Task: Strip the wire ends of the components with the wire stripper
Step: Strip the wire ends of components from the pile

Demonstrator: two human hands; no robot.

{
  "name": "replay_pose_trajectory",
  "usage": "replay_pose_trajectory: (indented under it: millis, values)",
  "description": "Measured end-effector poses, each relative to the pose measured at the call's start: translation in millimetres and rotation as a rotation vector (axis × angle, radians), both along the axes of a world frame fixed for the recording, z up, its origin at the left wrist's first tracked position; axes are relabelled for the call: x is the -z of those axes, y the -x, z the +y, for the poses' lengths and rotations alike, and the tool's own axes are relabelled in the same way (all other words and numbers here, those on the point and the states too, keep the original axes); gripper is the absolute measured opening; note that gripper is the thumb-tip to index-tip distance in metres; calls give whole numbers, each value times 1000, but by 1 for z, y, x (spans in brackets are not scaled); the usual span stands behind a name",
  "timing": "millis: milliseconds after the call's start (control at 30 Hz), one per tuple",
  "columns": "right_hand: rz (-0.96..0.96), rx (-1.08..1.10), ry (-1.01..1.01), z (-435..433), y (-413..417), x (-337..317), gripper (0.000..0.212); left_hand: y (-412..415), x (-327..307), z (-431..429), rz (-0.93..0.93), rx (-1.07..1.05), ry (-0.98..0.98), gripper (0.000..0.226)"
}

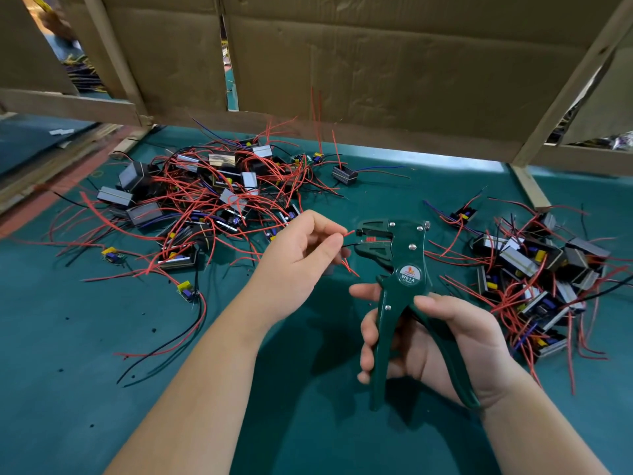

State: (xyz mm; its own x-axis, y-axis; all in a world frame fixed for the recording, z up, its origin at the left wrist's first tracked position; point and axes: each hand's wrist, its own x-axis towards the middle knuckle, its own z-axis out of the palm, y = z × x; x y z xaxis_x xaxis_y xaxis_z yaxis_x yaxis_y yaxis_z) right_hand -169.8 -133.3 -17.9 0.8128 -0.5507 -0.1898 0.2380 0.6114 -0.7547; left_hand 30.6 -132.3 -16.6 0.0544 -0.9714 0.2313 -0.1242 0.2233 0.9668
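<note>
I saw a flat teal-covered table (pixel 308 433) filling the view. A brown cardboard wall (pixel 394 63) on pale wood battens stood along its far edge. A big left pile (pixel 205 197) of small black-and-silver block components, tangled in thin red, black & blue leads, lay far left. A smaller right pile (pixel 537 272) of the same parts lay at the right edge.

Both bare forearms reached in from the bottom. The right hand (pixel 442 341) was in front of me, centre-right, fingers & thumb wrapped round the handles of a dark green metal wire stripper (pixel 407 262). The tool stood upright above the table, its head pointing left, handles spread apart.

The left hand (pixel 298 258) was just left of the head. Its thumb & forefinger pinched a thin red wire (pixel 350 232) & a thin black wire (pixel 349 245), whose ends reached into the stripper's jaws.
</note>
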Motion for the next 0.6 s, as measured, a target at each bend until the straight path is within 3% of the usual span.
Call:
replay_pose_trajectory:
  millis: [367, 600]
  values:
    - [22, -29, 100, 0, 4, -1, 63, 1, -10, 3, 105, -17, -66, 16]
    - [141, 30, 108, 0, 4, 1, 50, 0, -8, 5, 37, -25, -31, 16]
